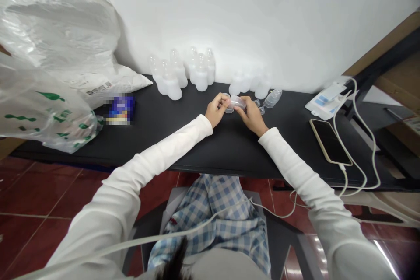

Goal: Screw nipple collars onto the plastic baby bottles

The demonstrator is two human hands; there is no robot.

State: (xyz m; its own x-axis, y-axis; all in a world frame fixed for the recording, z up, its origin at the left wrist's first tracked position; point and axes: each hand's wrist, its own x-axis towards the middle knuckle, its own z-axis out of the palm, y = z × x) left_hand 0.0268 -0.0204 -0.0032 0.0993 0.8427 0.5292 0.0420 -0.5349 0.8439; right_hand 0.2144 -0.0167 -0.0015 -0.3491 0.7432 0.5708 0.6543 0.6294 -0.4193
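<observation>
Over the middle of the black table, my left hand and my right hand meet with bent fingers around a clear plastic cap. My left fingertips pinch its left end, and my right thumb and fingers grip the other end. A clear round rim shows just beneath my left fingertips; I cannot tell whether it belongs to the same piece. Right of my right hand lie a clear domed cap and small clear parts. Behind stand several white bottles with clear domed tops, and frosted white pieces.
Large white plastic bags fill the left end, beside a small blue packet. A phone with a white cable and a white-and-blue package lie on the right. A white wall borders the table's back.
</observation>
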